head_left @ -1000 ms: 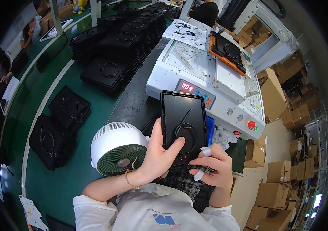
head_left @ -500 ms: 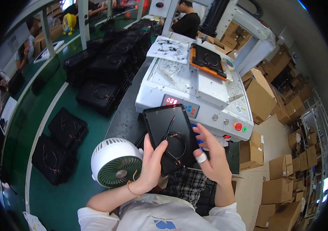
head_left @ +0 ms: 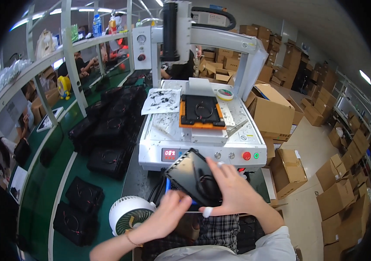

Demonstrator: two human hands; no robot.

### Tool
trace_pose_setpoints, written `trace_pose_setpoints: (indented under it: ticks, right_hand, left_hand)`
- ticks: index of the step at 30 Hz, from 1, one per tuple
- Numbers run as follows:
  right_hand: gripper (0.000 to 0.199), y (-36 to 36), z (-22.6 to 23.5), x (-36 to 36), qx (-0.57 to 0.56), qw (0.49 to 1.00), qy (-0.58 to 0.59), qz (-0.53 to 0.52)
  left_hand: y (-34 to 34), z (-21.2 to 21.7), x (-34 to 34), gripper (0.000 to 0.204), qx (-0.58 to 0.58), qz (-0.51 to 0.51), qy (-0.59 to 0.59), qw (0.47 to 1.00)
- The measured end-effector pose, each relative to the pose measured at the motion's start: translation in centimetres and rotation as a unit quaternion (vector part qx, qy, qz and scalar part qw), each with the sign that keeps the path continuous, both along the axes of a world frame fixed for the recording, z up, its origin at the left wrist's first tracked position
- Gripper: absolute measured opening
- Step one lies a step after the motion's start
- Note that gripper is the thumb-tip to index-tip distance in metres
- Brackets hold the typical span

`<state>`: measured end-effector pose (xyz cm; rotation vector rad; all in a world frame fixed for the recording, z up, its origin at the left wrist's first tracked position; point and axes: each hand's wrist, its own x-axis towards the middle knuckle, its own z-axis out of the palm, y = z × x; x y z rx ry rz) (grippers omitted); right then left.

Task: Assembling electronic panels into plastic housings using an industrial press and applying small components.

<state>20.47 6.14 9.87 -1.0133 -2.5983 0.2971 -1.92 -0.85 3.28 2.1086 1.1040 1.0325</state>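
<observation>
We see one black panel [head_left: 194,178] held tilted just in front of the white machine [head_left: 242,143], its coiled cable [head_left: 206,185] toward the lower right end. Our right hand [head_left: 237,191] has it: fingers spread along its right side, thumb by the lower edge, closed on the panel; white wraps on thumb and index. Our left hand [head_left: 170,215], also in front of the machine, is near the panel's lower edge, fingers curled and blurred; we can't tell how far open they are or whether they touch. On top of the machine, an orange fixture [head_left: 203,126] carries a second panel [head_left: 198,111], also with a coiled cable; tape roll [head_left: 225,94] and black-smudged paper [head_left: 161,101] lie on the machine too. Machine's front: red-digit display [head_left: 170,154], red button [head_left: 247,155], green-ringed button [head_left: 256,155]. Left of the machine, the green table [head_left: 115,186] bears stacks of dark panels [head_left: 116,124]; a white fan [head_left: 129,211] is at the machine's near left. Cardboard boxes [head_left: 272,111] right of the machine. Co-workers sit beyond, left of the machine.
</observation>
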Motion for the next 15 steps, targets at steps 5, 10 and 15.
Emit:
trace_pose_setpoints:
  ticks: [5, 10, 15]
  right_hand:
    - [0.113, 0.2, 2.4, 6.2, 0.039, 0.99, -0.002, -0.133]
    - [0.114, 0.3, 2.0, 9.2, 0.04, 0.977, 0.013, -0.208]
    - [0.114, -0.7, 0.7, 13.5, 0.013, 0.959, 0.006, -0.283]
  left_hand:
    - [13.3, 5.6, -2.0, 0.037, 0.338, 0.058, 0.215, 0.915]
    - [26.5, 8.7, 0.1, 0.07, -0.067, 0.221, 0.185, 0.955]
    - [28.7, 9.6, 6.4, 0.12, -0.089, 0.291, 0.248, 0.92]
